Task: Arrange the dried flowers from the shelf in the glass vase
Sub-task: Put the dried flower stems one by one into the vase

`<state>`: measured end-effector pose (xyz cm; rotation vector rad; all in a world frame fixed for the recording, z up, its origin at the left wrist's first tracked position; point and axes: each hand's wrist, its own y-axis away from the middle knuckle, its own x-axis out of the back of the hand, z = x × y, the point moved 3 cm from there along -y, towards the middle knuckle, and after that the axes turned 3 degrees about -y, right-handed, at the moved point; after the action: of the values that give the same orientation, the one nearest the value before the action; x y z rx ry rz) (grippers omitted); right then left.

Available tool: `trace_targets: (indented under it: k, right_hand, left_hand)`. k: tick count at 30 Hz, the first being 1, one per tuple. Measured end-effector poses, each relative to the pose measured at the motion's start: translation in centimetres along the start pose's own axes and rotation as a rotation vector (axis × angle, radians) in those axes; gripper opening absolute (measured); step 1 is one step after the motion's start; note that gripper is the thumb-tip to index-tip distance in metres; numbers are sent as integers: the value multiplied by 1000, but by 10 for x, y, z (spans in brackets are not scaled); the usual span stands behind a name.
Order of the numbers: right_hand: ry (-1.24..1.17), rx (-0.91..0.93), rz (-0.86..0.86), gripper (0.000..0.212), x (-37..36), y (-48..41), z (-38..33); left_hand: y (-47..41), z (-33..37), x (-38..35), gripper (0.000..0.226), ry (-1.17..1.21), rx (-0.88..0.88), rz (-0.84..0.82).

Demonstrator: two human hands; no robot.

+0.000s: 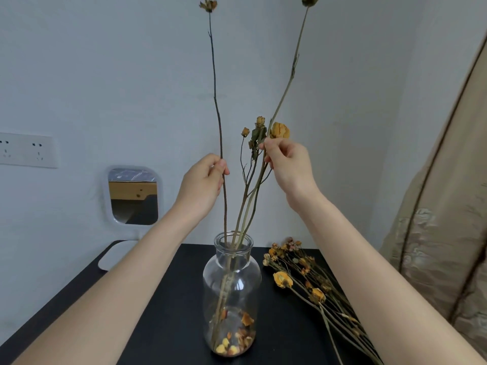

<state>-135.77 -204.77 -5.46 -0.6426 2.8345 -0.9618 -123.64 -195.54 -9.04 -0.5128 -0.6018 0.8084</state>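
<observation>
- Left hand (204,180) is raised above the vase, with thumb and curled fingers pinching a long thin dried stem (218,119). The stem stands nearly upright, with a withered brown flower head at its top near the upper frame edge.
- Right hand (287,162) is at about the same height, its fingertips pinched on a taller pale-green stem (288,80) that leans to the right. A yellow dried rose (279,130) sits just above those fingers; whether its stem is also in the grip cannot be told.
- Between the two hands stands a sprig of small dried rosebuds (259,123) with shrivelled leaves.
- All these stems run down into the mouth of the glass vase (232,280), a clear bottle shape standing upright near the middle of the black table (163,306).
- Loose orange and yellow petals (237,338) lie at the bottom of the vase.
- To the right of the vase, near the table's right edge, a bundle of dried flowers (311,285) lies flat, heads toward the wall and stems toward the front edge.
- At the back left corner stands a white-framed mirror (133,196) on a white base.
- On the pale wall to the left is a double socket (26,150), and a beige patterned fabric (434,233) hangs at the right.
</observation>
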Motion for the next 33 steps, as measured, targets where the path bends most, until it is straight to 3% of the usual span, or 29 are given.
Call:
trace_targets:
  k: [14,24,33]
  right_hand:
    - [249,-29,-228,18,-16,49,47]
    - [349,-40,-300,19,-17,72,69]
    - [400,-53,-272,17,-14,72,73]
  left_hand:
    - [39,-33,-7,18,-156,122,-216]
    - [50,-46,-14,35,-306,157,-309]
    - [54,-44,-3,21,-458,105,-94]
